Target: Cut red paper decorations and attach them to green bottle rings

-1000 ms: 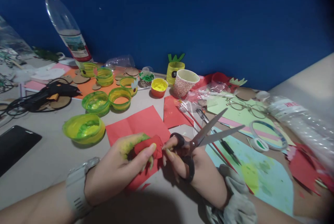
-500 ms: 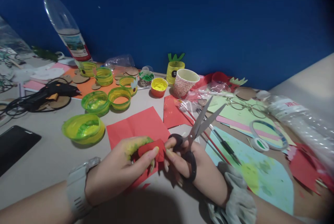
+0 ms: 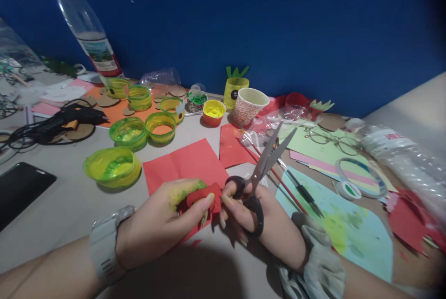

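My left hand [image 3: 174, 217], stained green and yellow by the thumb, pinches a small red paper piece [image 3: 214, 193] under its thumb. Black-handled scissors [image 3: 258, 173] hang on the fingers of my right hand [image 3: 258, 208], blades parted and pointing up and away. The fingertips of my right hand meet the right edge of the red piece; how far they grip it is hidden. Beneath and behind my hands lies a larger red sheet [image 3: 184, 162] on the grey table [image 3: 73, 197]. A small red scrap sits just below my left hand.
Yellow-green painted bowls [image 3: 112, 166] and rings stand at left, near a glue gun [image 3: 69, 120] and phone [image 3: 24, 192]. Paint cups [image 3: 213, 113] and a patterned cup [image 3: 249, 106] are at the back. Right: a pen [image 3: 303, 190], papers, glasses [image 3: 334, 140], tape [image 3: 362, 176], a plastic bottle [image 3: 400, 155].
The view has shifted slightly. Both hands keep nearly the same pose on the red piece, and the scissors have tilted a little, with their blades still apart.
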The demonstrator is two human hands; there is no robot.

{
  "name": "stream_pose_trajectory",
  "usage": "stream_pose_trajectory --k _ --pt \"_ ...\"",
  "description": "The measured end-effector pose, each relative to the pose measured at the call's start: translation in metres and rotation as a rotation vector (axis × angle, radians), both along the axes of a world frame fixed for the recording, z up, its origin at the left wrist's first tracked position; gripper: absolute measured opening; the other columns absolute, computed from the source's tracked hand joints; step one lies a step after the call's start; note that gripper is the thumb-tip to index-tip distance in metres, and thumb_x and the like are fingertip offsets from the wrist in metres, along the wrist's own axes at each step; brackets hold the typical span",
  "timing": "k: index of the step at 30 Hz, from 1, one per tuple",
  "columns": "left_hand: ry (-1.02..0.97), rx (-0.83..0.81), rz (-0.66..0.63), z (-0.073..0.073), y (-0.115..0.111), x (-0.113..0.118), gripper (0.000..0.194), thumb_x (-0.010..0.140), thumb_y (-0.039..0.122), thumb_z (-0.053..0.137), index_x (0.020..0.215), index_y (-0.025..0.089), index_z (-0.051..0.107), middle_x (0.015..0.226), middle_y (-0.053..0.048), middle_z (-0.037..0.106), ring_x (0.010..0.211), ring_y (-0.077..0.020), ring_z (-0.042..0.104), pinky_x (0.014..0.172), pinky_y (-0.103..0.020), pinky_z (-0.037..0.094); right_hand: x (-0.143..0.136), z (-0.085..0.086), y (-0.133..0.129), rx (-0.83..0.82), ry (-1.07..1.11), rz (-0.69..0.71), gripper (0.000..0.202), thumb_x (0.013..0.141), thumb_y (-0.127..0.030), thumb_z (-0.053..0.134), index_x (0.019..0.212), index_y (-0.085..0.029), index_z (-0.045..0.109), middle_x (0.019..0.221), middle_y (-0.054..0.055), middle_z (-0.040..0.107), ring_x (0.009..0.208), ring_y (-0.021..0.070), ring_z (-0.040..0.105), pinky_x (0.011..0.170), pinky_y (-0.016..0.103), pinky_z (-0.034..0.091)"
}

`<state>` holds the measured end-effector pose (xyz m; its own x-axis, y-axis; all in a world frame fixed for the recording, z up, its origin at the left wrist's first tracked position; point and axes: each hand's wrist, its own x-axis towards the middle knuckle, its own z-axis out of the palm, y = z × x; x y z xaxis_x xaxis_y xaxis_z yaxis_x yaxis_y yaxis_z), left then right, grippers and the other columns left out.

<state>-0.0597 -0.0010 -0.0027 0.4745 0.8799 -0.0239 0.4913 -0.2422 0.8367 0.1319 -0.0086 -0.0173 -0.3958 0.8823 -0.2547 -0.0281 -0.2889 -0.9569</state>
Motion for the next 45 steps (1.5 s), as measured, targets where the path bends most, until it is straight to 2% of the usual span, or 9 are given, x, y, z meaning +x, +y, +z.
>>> stream_pose_trajectory --k 13,21,29,35,40,45 --pt "0.009 -0.007 -0.009 0.0 0.002 0.0 0.026 0.096 0.033 0.044 0.082 0.019 0.061 0.081 0.001 0.069 0.071 -0.0127 0.061 0.065 -0.018 0.046 -0.001 0.005 0.002 -0.009 0.022 0.041 0.033 0.083 -0.047 0.064 0.081 -0.018 0.05 0.055 -0.004 0.056 0.037 0.0069 0.048 0.036 0.016 0.036" --pt "-0.1 -0.009 0.086 0.005 0.002 0.001 0.016 0.094 0.027 0.049 0.086 0.019 0.06 0.08 0.003 0.067 0.071 -0.0104 0.061 0.067 -0.015 0.046 -0.003 0.005 0.001 -0.064 0.012 0.035 0.034 0.081 -0.046 0.067 0.085 -0.015 0.054 0.06 -0.002 0.059 0.038 0.0068 0.048 0.038 0.018 0.041" --pt "-0.127 -0.012 0.008 0.001 0.0 0.0 0.013 0.094 0.024 0.049 0.094 0.022 0.062 0.088 0.005 0.07 0.078 -0.0085 0.063 0.072 -0.013 0.046 -0.001 -0.002 0.0 -0.06 0.062 0.021 0.028 0.082 -0.038 0.07 0.082 -0.015 0.055 0.059 -0.002 0.06 0.038 0.0054 0.049 0.038 0.015 0.04" --pt "-0.196 -0.123 -0.01 0.001 0.002 0.001 0.019 0.096 0.029 0.045 0.087 0.022 0.061 0.079 0.005 0.068 0.072 -0.0087 0.063 0.066 -0.013 0.047 -0.002 -0.004 -0.003 -0.052 0.078 0.041 0.029 0.077 -0.033 0.077 0.08 -0.015 0.054 0.06 -0.001 0.061 0.041 0.0063 0.051 0.039 0.016 0.041" --pt "-0.229 -0.201 -0.094 0.004 0.002 -0.001 0.019 0.097 0.031 0.044 0.1 0.022 0.061 0.086 0.003 0.068 0.078 -0.0106 0.062 0.07 -0.016 0.048 -0.001 -0.005 -0.003 -0.045 0.104 0.014 0.029 0.078 -0.033 0.076 0.08 -0.015 0.053 0.059 -0.003 0.06 0.041 0.0062 0.05 0.039 0.015 0.04" --pt "-0.153 -0.218 -0.133 0.0 0.002 -0.004 0.02 0.097 0.028 0.043 0.086 0.018 0.057 0.078 0.001 0.061 0.073 -0.0116 0.057 0.067 -0.019 0.047 -0.001 -0.004 -0.001 -0.051 0.078 0.056 0.028 0.08 -0.034 0.074 0.08 -0.015 0.053 0.058 -0.003 0.059 0.042 0.0067 0.053 0.04 0.015 0.041"
